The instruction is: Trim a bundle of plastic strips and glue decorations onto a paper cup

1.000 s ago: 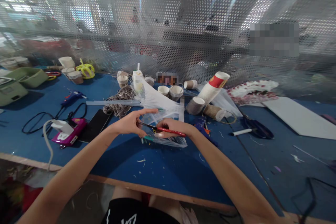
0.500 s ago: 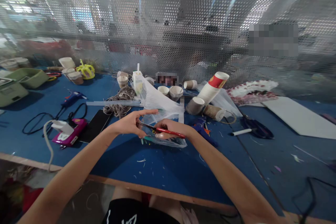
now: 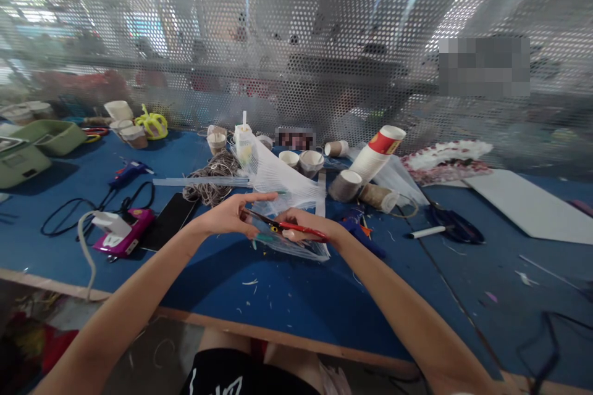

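In the head view, my right hand (image 3: 296, 220) is closed around a pair of red-handled scissors (image 3: 308, 234). Their dark blades point left toward my left hand (image 3: 230, 215), parted slightly. My left hand is curved, index finger stretched forward and thumb below, around translucent plastic strips (image 3: 296, 252); its other fingers are mostly hidden. A small teal piece (image 3: 265, 238) shows by the left thumb; what it is I cannot tell. Beyond the hands, a fanned white translucent plastic sheet (image 3: 282, 176) rises toward a drink carton (image 3: 243, 136).
Grey cord (image 3: 215, 176), a black phone (image 3: 170, 222) and a purple power strip (image 3: 124, 234) lie left. Behind stand small bowls (image 3: 311, 163) and stacked paper cups (image 3: 373, 157). A blue glue gun (image 3: 364, 234) rests beside my right forearm; a white marker (image 3: 427, 232) lies farther right.
The scissor blades look more widely parted and are turned slightly. The teal piece by my left thumb has shifted up a little. Both hands stay in nearly the same place.
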`<state>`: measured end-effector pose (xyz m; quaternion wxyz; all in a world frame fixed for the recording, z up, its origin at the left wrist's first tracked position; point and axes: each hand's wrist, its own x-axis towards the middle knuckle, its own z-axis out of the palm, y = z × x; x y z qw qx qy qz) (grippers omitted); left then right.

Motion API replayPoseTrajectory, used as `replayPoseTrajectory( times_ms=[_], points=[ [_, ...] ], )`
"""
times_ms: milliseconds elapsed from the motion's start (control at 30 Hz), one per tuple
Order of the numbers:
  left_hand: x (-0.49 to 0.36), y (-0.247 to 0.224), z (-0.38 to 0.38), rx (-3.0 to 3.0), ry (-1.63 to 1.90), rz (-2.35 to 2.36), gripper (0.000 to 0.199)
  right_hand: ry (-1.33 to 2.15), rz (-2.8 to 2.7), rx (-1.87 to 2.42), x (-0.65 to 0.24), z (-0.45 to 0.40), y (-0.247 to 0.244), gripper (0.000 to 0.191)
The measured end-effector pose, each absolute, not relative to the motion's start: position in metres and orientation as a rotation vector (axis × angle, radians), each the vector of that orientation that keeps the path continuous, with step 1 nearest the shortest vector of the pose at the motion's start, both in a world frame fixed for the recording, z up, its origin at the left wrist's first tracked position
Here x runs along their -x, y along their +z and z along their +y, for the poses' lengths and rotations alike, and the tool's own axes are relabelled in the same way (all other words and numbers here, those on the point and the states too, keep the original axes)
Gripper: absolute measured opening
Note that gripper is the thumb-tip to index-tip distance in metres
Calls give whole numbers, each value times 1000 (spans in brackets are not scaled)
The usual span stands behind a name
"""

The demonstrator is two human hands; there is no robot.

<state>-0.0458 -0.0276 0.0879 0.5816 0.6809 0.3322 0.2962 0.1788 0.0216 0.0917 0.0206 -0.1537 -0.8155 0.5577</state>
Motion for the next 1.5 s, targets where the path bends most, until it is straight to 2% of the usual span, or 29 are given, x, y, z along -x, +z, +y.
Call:
replayPoseTrajectory(
  times_ms=[333, 767, 1200, 1367, 1500],
  points=[
    [46, 90, -28, -1577, 638, 766, 85, 1728, -2534, 516, -176, 19, 95, 47],
    [45, 88, -28, -1568, 564, 751, 85, 1537, -2622, 670, -173, 13, 100, 36],
    [43, 80, -25, -1596, 521, 719, 87, 1726, -2397, 633, -166, 0, 104, 34],
    [59, 90, -23, -1715, 656, 935, 88, 1572, -2217, 869, -167, 1, 111, 33],
    [70, 92, -16, -1833, 789, 1124, 76, 1324, -2025, 1063, -179, 15, 114, 33]
  ],
)
